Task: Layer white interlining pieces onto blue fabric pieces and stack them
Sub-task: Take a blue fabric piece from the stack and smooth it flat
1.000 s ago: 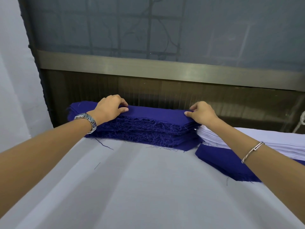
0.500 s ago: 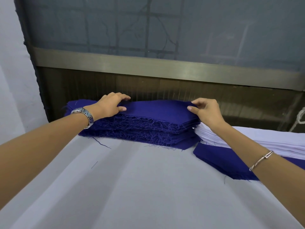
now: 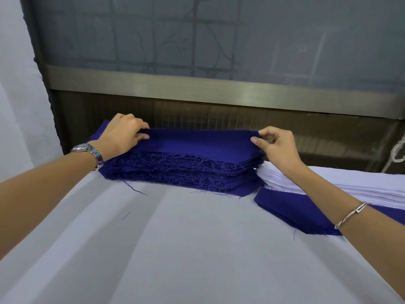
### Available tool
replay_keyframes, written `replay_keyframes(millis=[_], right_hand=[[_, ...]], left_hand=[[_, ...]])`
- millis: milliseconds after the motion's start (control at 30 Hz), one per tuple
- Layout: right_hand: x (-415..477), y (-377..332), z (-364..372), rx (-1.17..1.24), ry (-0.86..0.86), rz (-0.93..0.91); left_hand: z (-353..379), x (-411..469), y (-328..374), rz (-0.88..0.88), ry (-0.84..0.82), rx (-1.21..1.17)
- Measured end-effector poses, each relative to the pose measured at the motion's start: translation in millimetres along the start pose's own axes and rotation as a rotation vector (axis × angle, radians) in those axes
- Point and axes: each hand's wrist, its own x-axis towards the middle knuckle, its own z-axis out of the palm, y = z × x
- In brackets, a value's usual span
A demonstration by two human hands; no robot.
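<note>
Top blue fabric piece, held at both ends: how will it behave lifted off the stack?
Probably floppy: the top blue fabric piece is pinched at both ends by the left hand and right hand. Likely light, being one thin layer. Frayed threads along the blue fabric stack may snag neighbouring pieces.

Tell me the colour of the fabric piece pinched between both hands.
Plain deep blue, no pattern; the top fabric piece shows best in the head view.

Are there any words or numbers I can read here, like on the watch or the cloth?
None: no word, number, label or sign can be read anywhere.
The wristwatch shows its metal band, and its dial is too small and angled to read.
The blue fabric pieces, white interlining pile and bracelet are plain.
</note>
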Motion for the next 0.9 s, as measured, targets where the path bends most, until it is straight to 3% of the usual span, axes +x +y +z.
replay_keyframes(millis=[367, 533, 700, 900], right_hand=[[-10, -10, -64, 0.018, 0.098, 0.038], [-32, -8, -111, -0.031, 0.141, 0.085], [-55, 2, -164, -0.004, -0.087, 0.254], [-85, 41, -218, 0.001, -0.267, 0.470]], left_hand=[[-39, -22, -6, 0.046, 0.271, -0.098], [-51, -28, 23, 0.017, 0.161, -0.390], [-51, -40, 60, 0.047, 0.095, -0.517], [-34, -58, 91, 0.013, -0.140, -0.728]])
